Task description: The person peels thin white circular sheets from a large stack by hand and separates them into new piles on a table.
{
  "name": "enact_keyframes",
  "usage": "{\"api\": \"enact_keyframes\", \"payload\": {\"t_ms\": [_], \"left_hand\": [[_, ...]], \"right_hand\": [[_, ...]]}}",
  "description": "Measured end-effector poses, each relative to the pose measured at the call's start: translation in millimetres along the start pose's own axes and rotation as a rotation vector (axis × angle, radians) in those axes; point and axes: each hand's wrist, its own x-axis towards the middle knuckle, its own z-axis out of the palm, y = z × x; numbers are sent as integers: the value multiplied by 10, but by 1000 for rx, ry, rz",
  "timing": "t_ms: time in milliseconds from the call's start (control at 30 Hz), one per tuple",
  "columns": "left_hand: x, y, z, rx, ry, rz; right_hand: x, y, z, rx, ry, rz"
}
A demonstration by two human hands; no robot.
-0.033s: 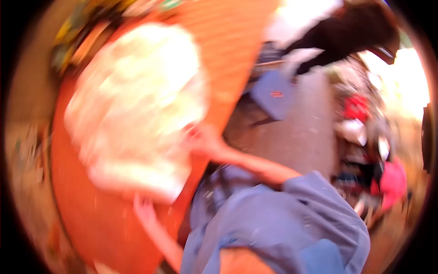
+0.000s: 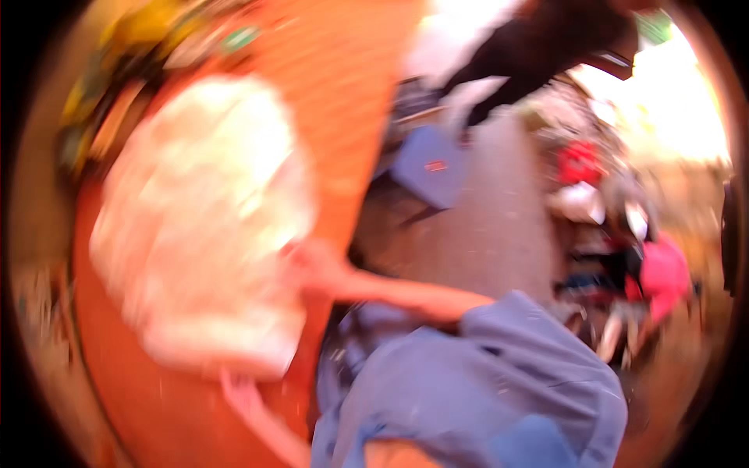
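A large white, puffy bundle (image 2: 203,210), like soft cloth or a filled bag, lies on an orange-red tabletop (image 2: 343,93); blur and glare hide its exact kind. My right hand (image 2: 316,269) is at its right edge, fingers bent toward it but smeared by motion. At the near edge, my left hand (image 2: 240,394) touches the bundle from below, and its fingertips are hidden there. Whether either hand grips the bundle cannot be made out.
Yellow and dark items (image 2: 140,47) and a small green object (image 2: 238,39) are at the table's far left. Beyond its right edge stands a blue box-like thing (image 2: 429,168). A person in dark clothing (image 2: 538,47) is at the far right, near piled items (image 2: 581,164) and a pink shape (image 2: 663,273).
The whole view has shifted, so the table, bundle and far things sit lower and further left. Both hands remain at about the same places on the bundle.
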Motion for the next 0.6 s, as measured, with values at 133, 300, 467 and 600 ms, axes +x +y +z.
{"api": "enact_keyframes", "payload": {"t_ms": [133,300,467,600], "left_hand": [[-3,-663,572,50,-127,237],[82,1312,578,174,-184,509],[-195,1804,661,1501,-430,1729],[-7,2318,1091,1193,-288,1197]], "right_hand": [[-55,-21,-546,-357,172,-148],[313,-557,525,76,377,-240],[-58,-559,649,117,305,-209],[-360,-723,629,93,164,-159]]}}
